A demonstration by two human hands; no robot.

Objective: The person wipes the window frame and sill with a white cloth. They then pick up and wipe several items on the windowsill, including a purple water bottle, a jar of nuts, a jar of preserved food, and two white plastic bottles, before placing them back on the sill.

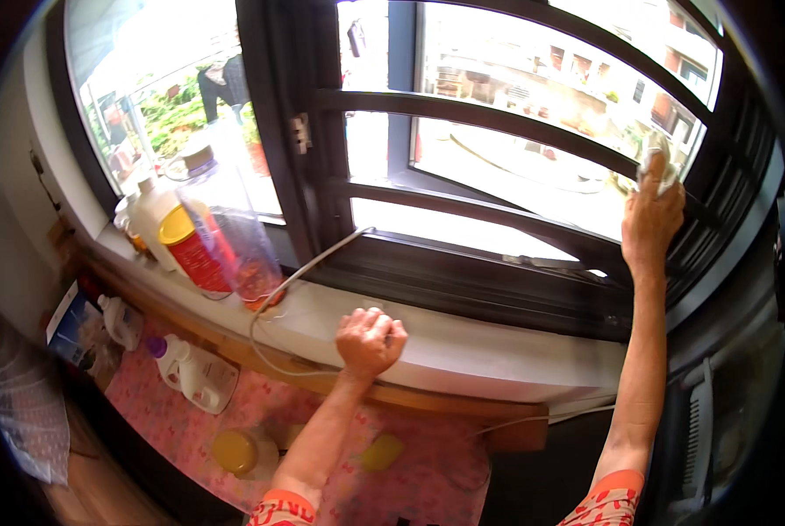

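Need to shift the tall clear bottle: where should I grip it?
Probably use the left hand, from the right, around the upper body of the tall clear bottle: it narrows toward its cap, and the red can crowds its left. Mind the pale cable near its base.

A whitish cloth (669,171) was gripped in the right hand (653,223), raised at the dark window bars (489,123). The left hand (371,340) was held with fingers curled over the white sill (463,346), well below and left of the right; contact with the sill could not be determined. A pale cable (318,259) was seen looped left of the left hand. Farther left, a clear bottle (235,223) and a red tin (198,254) with yellow lid were noted on the sill. Below-left of the same hand, a white jug (206,381) and a yellow-lidded jar (236,451) were observed on a pink patterned tablecloth (278,399).
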